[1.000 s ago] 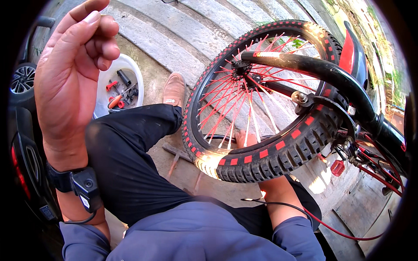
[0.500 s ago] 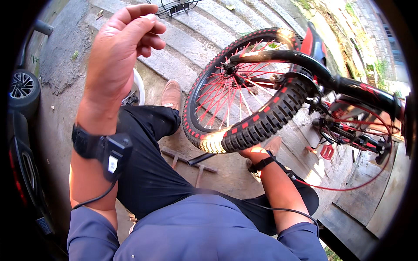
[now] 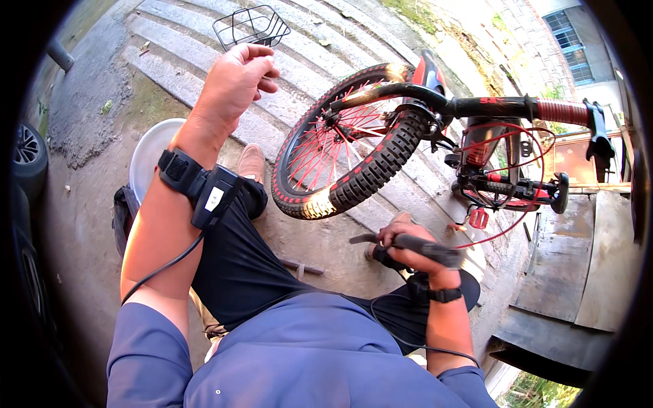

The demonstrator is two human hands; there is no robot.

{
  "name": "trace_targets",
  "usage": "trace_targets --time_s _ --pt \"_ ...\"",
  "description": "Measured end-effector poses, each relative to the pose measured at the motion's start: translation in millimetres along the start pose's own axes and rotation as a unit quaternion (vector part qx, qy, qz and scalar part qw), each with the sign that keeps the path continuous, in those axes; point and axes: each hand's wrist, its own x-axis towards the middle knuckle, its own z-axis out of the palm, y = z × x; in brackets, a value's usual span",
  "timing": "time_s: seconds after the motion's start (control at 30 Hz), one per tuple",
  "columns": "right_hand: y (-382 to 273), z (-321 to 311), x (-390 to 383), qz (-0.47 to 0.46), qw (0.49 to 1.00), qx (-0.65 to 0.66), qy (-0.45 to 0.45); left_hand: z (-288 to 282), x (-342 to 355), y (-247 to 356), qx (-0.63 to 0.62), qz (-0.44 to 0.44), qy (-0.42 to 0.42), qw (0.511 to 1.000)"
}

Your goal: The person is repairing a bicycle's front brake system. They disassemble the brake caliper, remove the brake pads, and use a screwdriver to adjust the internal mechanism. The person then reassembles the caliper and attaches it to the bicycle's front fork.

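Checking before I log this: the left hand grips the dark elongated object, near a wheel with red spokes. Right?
Wrong hand: in the head view, the right hand grips the dark elongated object, near a wheel with red spokes.

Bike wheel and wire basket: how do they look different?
The bike wheel is round; the wire basket is boxy. The wheel mixes red and black; the basket is just black. The wheel is on the bike; the basket lies apart. Both have black on them.

held strip: dark grey | tyre: black (red dashes) | spokes: red
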Motion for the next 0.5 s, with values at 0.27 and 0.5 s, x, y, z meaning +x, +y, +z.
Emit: trace_targets --time_s 0.27,0.5 --pt "-136 -17 -61 -0.037 0.976 0.178 0.12 17 -15 -2 0.065 -0.023 -0.155 0.985" --pt "-196 -33 -72 -0.164 0.956 0.217 0.113 38 -71 -10 0.047 -0.046 -0.473 0.879"
